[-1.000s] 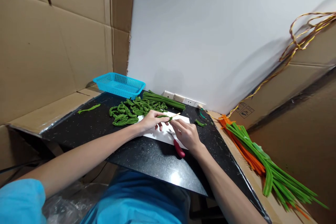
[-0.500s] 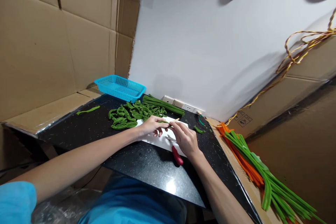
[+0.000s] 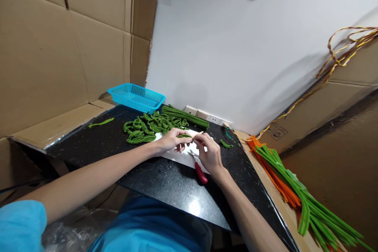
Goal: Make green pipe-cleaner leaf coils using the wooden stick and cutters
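My left hand [image 3: 171, 140] pinches a short bent green pipe cleaner [image 3: 184, 136] above a white sheet [image 3: 177, 159]. The fingertips of my right hand [image 3: 210, 152] are closed on the right end of the same piece. A thin pale strip [image 3: 199, 134] shows just behind my fingertips; I cannot tell whether it is held. Below my hands, red-handled cutters [image 3: 201, 172] lie partly on the sheet, jaws pointing away from me. Beyond my left hand is a pile of looped green pipe cleaners [image 3: 149, 128].
A bundle of straight green pipe cleaners [image 3: 189, 117] lies at the back by the sockets [image 3: 202, 114]. A blue basket [image 3: 137, 98] stands back left. Orange stems [image 3: 280, 179] and green stems [image 3: 298, 189] lie on cardboard at the right. Loose green pieces [image 3: 226, 144] lie on the black tabletop [image 3: 165, 189].
My right hand's fingers have drawn up and back slightly to the right, pinching the end of the pipe cleaner. The left hand stays nearly still. The view has shifted a little.
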The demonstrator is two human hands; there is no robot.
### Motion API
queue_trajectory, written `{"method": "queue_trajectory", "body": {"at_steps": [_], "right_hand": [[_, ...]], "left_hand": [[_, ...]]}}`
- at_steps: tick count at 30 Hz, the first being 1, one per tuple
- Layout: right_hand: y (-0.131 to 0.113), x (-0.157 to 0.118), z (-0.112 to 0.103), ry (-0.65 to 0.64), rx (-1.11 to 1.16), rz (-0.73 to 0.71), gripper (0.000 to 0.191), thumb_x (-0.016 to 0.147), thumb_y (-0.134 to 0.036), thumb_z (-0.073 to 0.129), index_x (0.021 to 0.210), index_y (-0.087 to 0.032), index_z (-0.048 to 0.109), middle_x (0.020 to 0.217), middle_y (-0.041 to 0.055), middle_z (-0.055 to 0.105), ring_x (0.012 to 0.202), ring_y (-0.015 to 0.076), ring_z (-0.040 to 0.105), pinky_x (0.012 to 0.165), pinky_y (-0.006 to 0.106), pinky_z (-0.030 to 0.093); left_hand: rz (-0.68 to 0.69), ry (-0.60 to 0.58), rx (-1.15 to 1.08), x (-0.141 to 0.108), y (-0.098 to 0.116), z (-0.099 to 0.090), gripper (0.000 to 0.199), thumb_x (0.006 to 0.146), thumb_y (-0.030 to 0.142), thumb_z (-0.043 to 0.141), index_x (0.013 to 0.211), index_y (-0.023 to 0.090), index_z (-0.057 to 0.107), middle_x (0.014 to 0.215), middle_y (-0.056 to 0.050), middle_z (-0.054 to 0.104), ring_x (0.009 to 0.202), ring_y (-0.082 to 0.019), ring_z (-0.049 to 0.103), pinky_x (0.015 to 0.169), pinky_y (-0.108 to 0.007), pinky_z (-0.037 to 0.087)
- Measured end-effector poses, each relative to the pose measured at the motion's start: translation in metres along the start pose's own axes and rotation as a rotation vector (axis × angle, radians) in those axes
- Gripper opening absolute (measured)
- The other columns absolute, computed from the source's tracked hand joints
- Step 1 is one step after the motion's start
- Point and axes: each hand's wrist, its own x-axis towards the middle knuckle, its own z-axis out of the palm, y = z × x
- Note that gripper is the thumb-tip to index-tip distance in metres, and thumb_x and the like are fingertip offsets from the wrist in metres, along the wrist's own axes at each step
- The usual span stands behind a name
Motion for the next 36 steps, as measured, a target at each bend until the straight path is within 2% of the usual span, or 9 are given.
{"method": "queue_trajectory", "body": {"at_steps": [6, 10, 15, 18, 21, 25, 29, 36], "right_hand": [[-0.002, 0.000, -0.002, 0.025, -0.044, -0.047, 0.015, 0.105, -0.015, 0.050, 0.103, -0.022, 0.062, 0.091, 0.0054, 0.067, 0.078, 0.0182, 0.066, 0.071, 0.030, 0.055], [-0.001, 0.001, -0.007, -0.023, -0.145, -0.129, 0.014, 0.107, -0.018, 0.049, 0.110, -0.022, 0.062, 0.096, 0.0073, 0.069, 0.079, 0.0182, 0.067, 0.069, 0.029, 0.055], [0.001, 0.002, -0.014, -0.087, -0.358, -0.310, 0.018, 0.106, -0.014, 0.048, 0.110, -0.019, 0.064, 0.091, 0.0078, 0.071, 0.077, 0.0185, 0.069, 0.065, 0.027, 0.052], [0.005, 0.000, -0.017, -0.086, -0.431, -0.339, 0.021, 0.105, -0.012, 0.048, 0.110, -0.020, 0.067, 0.086, 0.0069, 0.072, 0.070, 0.0175, 0.067, 0.065, 0.027, 0.052], [0.007, -0.003, -0.017, -0.098, -0.421, -0.363, 0.031, 0.103, -0.007, 0.042, 0.115, -0.020, 0.068, 0.086, 0.0071, 0.072, 0.070, 0.0170, 0.067, 0.064, 0.026, 0.053], [0.006, -0.003, -0.017, -0.094, -0.338, -0.337, 0.036, 0.104, -0.006, 0.040, 0.122, -0.020, 0.068, 0.092, 0.0081, 0.075, 0.078, 0.0174, 0.072, 0.067, 0.026, 0.057], [0.004, 0.000, -0.020, -0.073, -0.245, -0.314, 0.034, 0.105, -0.009, 0.044, 0.126, -0.022, 0.068, 0.103, 0.0108, 0.076, 0.092, 0.0200, 0.075, 0.074, 0.028, 0.060], [0.002, 0.000, -0.018, 0.018, -0.194, -0.182, 0.016, 0.104, -0.023, 0.059, 0.113, -0.024, 0.073, 0.102, 0.0092, 0.075, 0.078, 0.0167, 0.072, 0.062, 0.026, 0.057]], "left_hand": [[0.007, -0.026, 0.025, 0.000, 0.000, 0.000, 0.038, 0.087, 0.050, 0.076, 0.087, 0.013, 0.069, 0.054, 0.001, 0.060, 0.045, -0.009, 0.053, 0.045, -0.020, 0.033], [0.010, -0.001, 0.015, -0.002, 0.003, 0.001, 0.037, 0.084, 0.048, 0.078, 0.086, 0.012, 0.069, 0.057, 0.001, 0.060, 0.045, -0.009, 0.053, 0.044, -0.020, 0.032], [-0.014, -0.084, -0.064, -0.003, 0.002, 0.002, 0.037, 0.085, 0.049, 0.078, 0.091, 0.015, 0.063, 0.056, 0.002, 0.059, 0.046, -0.011, 0.054, 0.042, -0.019, 0.034], [-0.010, -0.114, -0.055, -0.003, 0.001, 0.002, 0.040, 0.088, 0.053, 0.076, 0.096, 0.017, 0.059, 0.056, 0.003, 0.060, 0.045, -0.011, 0.056, 0.042, -0.019, 0.037], [-0.041, -0.146, -0.029, -0.003, 0.002, 0.002, 0.047, 0.085, 0.058, 0.078, 0.097, 0.017, 0.060, 0.060, 0.003, 0.060, 0.046, -0.012, 0.060, 0.041, -0.019, 0.038], [-0.102, -0.210, -0.008, -0.005, 0.003, 0.001, 0.052, 0.082, 0.062, 0.079, 0.096, 0.015, 0.064, 0.069, 0.000, 0.063, 0.050, -0.012, 0.062, 0.041, -0.018, 0.038], [-0.127, -0.232, -0.080, -0.007, 0.005, 0.002, 0.046, 0.085, 0.058, 0.078, 0.091, 0.014, 0.065, 0.071, 0.000, 0.060, 0.052, -0.011, 0.061, 0.044, -0.020, 0.040], [-0.131, -0.280, -0.208, -0.009, 0.013, 0.000, 0.032, 0.088, 0.041, 0.074, 0.079, 0.013, 0.061, 0.072, 0.002, 0.052, 0.050, -0.008, 0.054, 0.043, -0.020, 0.036]]}}
